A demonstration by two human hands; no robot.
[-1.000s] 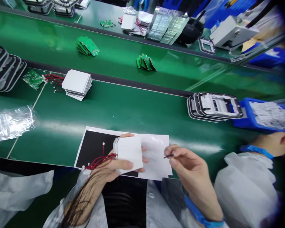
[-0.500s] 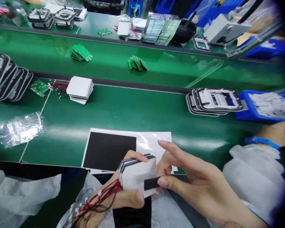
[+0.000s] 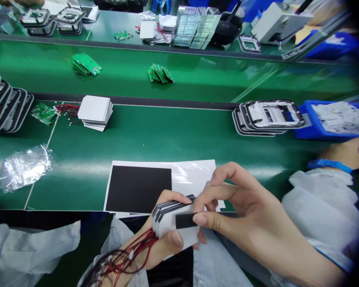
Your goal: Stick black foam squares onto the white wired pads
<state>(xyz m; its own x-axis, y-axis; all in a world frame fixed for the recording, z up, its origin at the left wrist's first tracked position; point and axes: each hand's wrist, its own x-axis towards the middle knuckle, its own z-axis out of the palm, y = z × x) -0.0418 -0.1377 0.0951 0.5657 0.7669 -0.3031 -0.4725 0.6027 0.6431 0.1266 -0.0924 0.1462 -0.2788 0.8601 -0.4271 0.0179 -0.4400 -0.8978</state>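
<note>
A stack of thin white panels (image 3: 166,224) with dark edges is gripped in my left hand (image 3: 160,251), its thumb lying on the top face. Red and black wires (image 3: 137,255) trail from the stack over that wrist. Between the thumb and index finger of my right hand (image 3: 242,211) is the right end of a black strip (image 3: 184,221). The strip lies over the top panel's face; whether its whole length touches is unclear. Beneath and beyond my hands, a black sheet (image 3: 139,189) rests on white backing paper (image 3: 193,175) at the table edge.
Another wired panel stack (image 3: 95,109) stands left of centre. Black-and-white frames are piled at right (image 3: 272,115) and far left (image 3: 8,105). A blue bin (image 3: 314,129) holds white parts. Clear plastic bags (image 3: 26,167) lie left. Another person's wrist with a blue band (image 3: 330,163) is at right.
The black strip has moved left and up across the top panel, with my right fingers following. Those fingers are now curled closer together. My left hand keeps its hold; the view has shifted slightly.
</note>
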